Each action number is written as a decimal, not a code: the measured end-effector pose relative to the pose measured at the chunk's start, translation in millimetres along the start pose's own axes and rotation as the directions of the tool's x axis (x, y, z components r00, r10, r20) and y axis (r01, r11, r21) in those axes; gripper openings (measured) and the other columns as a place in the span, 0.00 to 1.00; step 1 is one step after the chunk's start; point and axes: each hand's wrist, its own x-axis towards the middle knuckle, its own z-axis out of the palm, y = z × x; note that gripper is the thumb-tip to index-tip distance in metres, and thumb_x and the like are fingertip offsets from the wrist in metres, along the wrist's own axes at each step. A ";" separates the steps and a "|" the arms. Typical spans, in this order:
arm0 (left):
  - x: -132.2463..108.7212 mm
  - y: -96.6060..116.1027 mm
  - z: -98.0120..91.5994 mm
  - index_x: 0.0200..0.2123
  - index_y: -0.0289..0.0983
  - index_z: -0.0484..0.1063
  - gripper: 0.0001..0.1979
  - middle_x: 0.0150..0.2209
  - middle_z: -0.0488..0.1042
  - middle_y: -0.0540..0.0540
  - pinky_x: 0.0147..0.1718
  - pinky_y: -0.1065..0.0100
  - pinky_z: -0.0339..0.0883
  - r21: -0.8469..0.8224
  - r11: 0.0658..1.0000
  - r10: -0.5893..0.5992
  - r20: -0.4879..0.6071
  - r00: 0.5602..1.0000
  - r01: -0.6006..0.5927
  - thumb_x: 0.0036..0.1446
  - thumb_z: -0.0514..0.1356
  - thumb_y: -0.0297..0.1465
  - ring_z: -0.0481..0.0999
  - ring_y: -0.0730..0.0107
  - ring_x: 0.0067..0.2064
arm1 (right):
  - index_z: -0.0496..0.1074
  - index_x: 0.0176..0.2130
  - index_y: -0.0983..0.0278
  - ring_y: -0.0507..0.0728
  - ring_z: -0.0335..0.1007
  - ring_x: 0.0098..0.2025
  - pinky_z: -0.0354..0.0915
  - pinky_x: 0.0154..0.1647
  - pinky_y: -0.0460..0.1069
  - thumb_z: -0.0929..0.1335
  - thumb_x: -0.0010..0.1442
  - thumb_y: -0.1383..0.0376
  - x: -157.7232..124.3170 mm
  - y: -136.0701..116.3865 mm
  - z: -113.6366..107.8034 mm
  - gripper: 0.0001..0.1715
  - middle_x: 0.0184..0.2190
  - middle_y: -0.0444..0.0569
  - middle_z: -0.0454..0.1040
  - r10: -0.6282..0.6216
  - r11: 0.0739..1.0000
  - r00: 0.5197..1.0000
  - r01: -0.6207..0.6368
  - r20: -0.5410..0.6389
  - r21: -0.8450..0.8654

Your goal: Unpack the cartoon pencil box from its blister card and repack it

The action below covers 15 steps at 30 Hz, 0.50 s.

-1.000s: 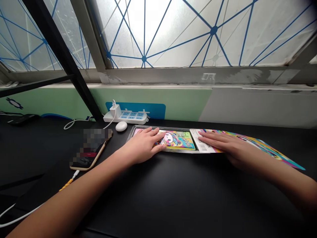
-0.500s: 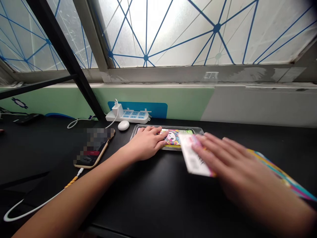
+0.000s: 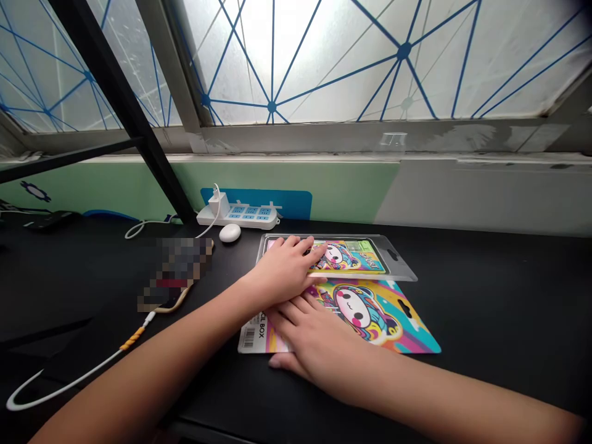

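A clear plastic blister shell (image 3: 401,267) lies on the black desk, with a colourful pencil box (image 3: 356,256) printed with a cartoon character inside it. My left hand (image 3: 287,266) lies over the left part of the shell, fingers stretched out. In front of the shell, a bright printed backing card (image 3: 411,330) lies flat, lettered "CIL BOX" beside a barcode at its left end. My right hand (image 3: 321,339) rests flat on this card, fingers extended and thumb over its near edge. The right fingertips lie just below the left hand, which partly hides the shell's contents.
A phone (image 3: 176,277), partly blurred out, lies to the left with a white cable (image 3: 74,385) plugged in. Behind it are a white earbud-style case (image 3: 230,233) and a power strip (image 3: 252,216) against the wall. A black metal post (image 3: 124,105) slants up at left.
My right hand has brought the card from the right and laid it flat in front of the shell. The shell has slid right, with my left hand still on it.
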 end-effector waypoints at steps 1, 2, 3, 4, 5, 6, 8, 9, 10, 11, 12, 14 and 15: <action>0.9 -2.5 -0.6 0.71 0.41 0.59 0.30 0.70 0.64 0.38 0.58 0.49 0.64 -0.006 1.000 0.007 0.002 1.000 -0.007 0.72 0.52 0.47 0.68 0.46 0.63 | 0.63 0.68 0.70 0.70 0.57 0.71 0.55 0.71 0.67 0.65 0.70 0.47 3.2 3.8 -0.6 0.40 0.67 0.63 0.67 0.005 0.999 1.000 -0.005 -0.015 0.034; 1.6 -4.7 -1.2 0.71 0.41 0.59 0.30 0.70 0.64 0.39 0.59 0.49 0.64 -0.013 1.000 0.008 0.004 1.000 -0.008 0.73 0.52 0.47 0.68 0.46 0.63 | 0.64 0.68 0.69 0.69 0.57 0.71 0.54 0.71 0.66 0.66 0.70 0.48 5.4 7.5 -0.9 0.38 0.67 0.62 0.68 0.017 0.998 0.999 -0.014 -0.033 0.064; 2.4 -6.5 -1.5 0.71 0.41 0.59 0.30 0.70 0.64 0.39 0.58 0.48 0.64 -0.016 1.000 0.005 0.005 1.000 -0.005 0.73 0.51 0.48 0.68 0.46 0.64 | 0.64 0.67 0.67 0.68 0.57 0.71 0.54 0.72 0.65 0.66 0.70 0.49 6.8 10.9 -0.8 0.37 0.67 0.60 0.68 0.030 0.996 0.999 -0.026 -0.045 0.090; 3.1 -7.7 -1.5 0.71 0.41 0.59 0.30 0.70 0.64 0.39 0.58 0.48 0.65 -0.016 1.000 -0.001 0.008 1.000 0.001 0.73 0.51 0.47 0.68 0.46 0.64 | 0.65 0.66 0.67 0.67 0.58 0.71 0.54 0.72 0.64 0.67 0.70 0.50 7.9 13.8 -0.4 0.35 0.66 0.59 0.69 0.045 0.993 0.998 -0.039 -0.049 0.111; 3.8 -8.4 -1.2 0.71 0.41 0.59 0.30 0.71 0.63 0.39 0.58 0.48 0.65 -0.013 1.000 -0.007 0.010 1.000 0.007 0.73 0.51 0.47 0.67 0.46 0.65 | 0.67 0.65 0.66 0.67 0.59 0.71 0.54 0.72 0.64 0.67 0.70 0.51 8.7 16.1 0.3 0.33 0.65 0.59 0.71 0.059 0.990 0.997 -0.052 -0.052 0.128; 4.5 -8.6 -0.6 0.71 0.41 0.60 0.29 0.71 0.63 0.39 0.58 0.48 0.65 -0.010 1.000 -0.018 0.011 1.000 0.018 0.73 0.50 0.47 0.67 0.46 0.65 | 0.68 0.64 0.66 0.67 0.60 0.70 0.54 0.72 0.65 0.67 0.70 0.52 9.4 17.6 1.2 0.31 0.64 0.59 0.71 0.072 0.988 0.996 -0.064 -0.052 0.139; 6.1 -8.4 0.9 0.71 0.42 0.60 0.29 0.71 0.63 0.40 0.59 0.48 0.64 -0.005 0.999 -0.044 0.007 0.999 0.044 0.73 0.51 0.46 0.67 0.46 0.65 | 0.69 0.62 0.67 0.68 0.60 0.70 0.55 0.71 0.65 0.68 0.70 0.54 10.9 18.3 3.5 0.29 0.64 0.60 0.72 0.094 0.985 0.994 -0.085 -0.054 0.150; 6.9 -8.1 1.6 0.71 0.43 0.60 0.29 0.71 0.63 0.40 0.59 0.48 0.64 -0.005 0.999 -0.054 0.006 0.999 0.054 0.73 0.51 0.46 0.67 0.46 0.65 | 0.70 0.62 0.67 0.69 0.60 0.70 0.56 0.70 0.66 0.69 0.69 0.55 11.5 17.6 4.7 0.28 0.64 0.61 0.72 0.107 0.984 0.992 -0.097 -0.060 0.150; 7.4 -8.0 2.0 0.71 0.43 0.60 0.29 0.71 0.63 0.40 0.59 0.48 0.64 -0.010 0.998 -0.062 0.004 0.998 0.062 0.72 0.52 0.47 0.68 0.45 0.65 | 0.71 0.61 0.68 0.70 0.61 0.69 0.58 0.69 0.66 0.70 0.68 0.55 12.0 16.6 5.9 0.28 0.63 0.61 0.72 0.120 0.983 0.990 -0.109 -0.069 0.149; 7.7 -8.2 2.1 0.71 0.43 0.61 0.30 0.71 0.63 0.40 0.60 0.47 0.64 -0.020 0.998 -0.068 0.005 0.998 0.068 0.72 0.52 0.48 0.68 0.45 0.64 | 0.71 0.60 0.68 0.71 0.62 0.68 0.59 0.68 0.66 0.70 0.68 0.55 12.2 15.5 7.0 0.27 0.63 0.61 0.72 0.129 0.982 0.989 -0.117 -0.076 0.150; 7.7 -8.8 1.9 0.71 0.43 0.61 0.31 0.71 0.62 0.39 0.60 0.46 0.63 -0.036 0.997 -0.070 0.008 0.998 0.070 0.71 0.53 0.49 0.68 0.44 0.65 | 0.72 0.59 0.68 0.71 0.63 0.68 0.60 0.68 0.66 0.71 0.68 0.56 12.2 14.4 7.8 0.27 0.62 0.62 0.73 0.133 0.981 0.987 -0.119 -0.085 0.153; 6.2 -12.1 0.8 0.72 0.43 0.60 0.33 0.72 0.60 0.39 0.62 0.43 0.60 -0.091 0.994 -0.067 0.020 0.998 0.068 0.70 0.52 0.52 0.65 0.42 0.67 | 0.72 0.59 0.70 0.70 0.65 0.65 0.61 0.67 0.65 0.70 0.68 0.57 11.5 12.9 8.3 0.26 0.60 0.62 0.74 0.121 0.982 0.987 -0.103 -0.109 0.162; 4.9 -15.1 0.3 0.72 0.44 0.60 0.34 0.72 0.60 0.40 0.63 0.42 0.58 -0.131 0.989 -0.061 0.028 0.998 0.064 0.70 0.51 0.53 0.63 0.42 0.68 | 0.71 0.60 0.70 0.70 0.65 0.65 0.61 0.67 0.64 0.70 0.68 0.58 11.1 12.8 8.1 0.26 0.60 0.62 0.75 0.105 0.982 0.987 -0.084 -0.124 0.167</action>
